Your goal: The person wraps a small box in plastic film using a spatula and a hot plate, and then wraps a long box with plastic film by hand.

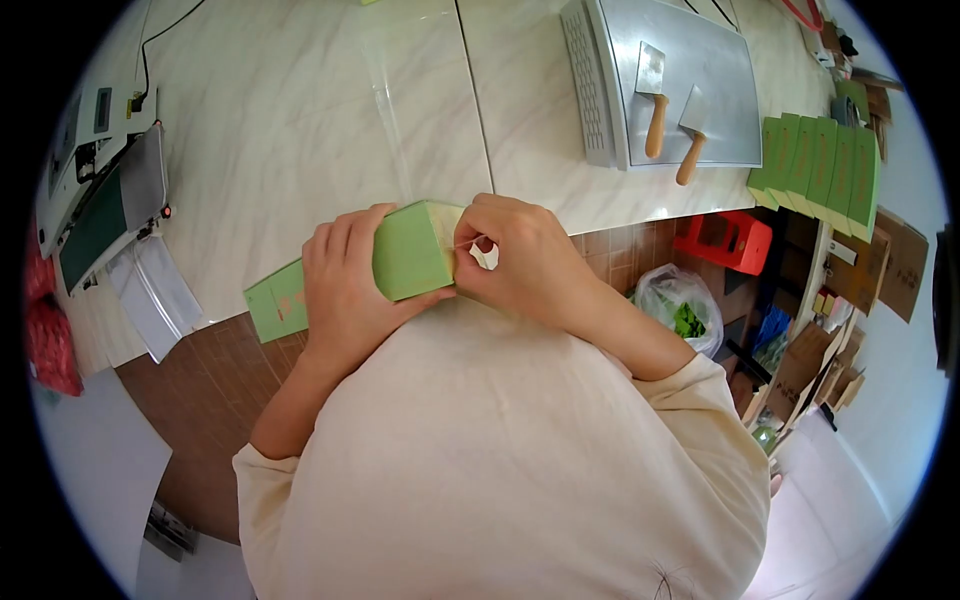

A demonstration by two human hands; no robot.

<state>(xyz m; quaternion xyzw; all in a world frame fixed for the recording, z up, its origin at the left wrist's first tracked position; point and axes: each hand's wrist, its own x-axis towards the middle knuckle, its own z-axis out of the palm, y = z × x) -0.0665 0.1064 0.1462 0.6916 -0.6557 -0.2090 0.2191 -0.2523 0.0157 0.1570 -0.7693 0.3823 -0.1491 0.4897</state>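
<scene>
At the near edge of the marble-patterned table (270,150), the left hand (345,265) grips a green box (412,252), hiding its middle; the right hand (525,250) pinches a barely discernible pale strip (471,242) at its end. Beyond, two scrapers (651,98) lie flat.

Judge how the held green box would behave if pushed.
The green box is probably stiff, given its crisp edges. Flat sides should make it slide rather than roll. Long and narrow, it could tip if stood on end.
</scene>
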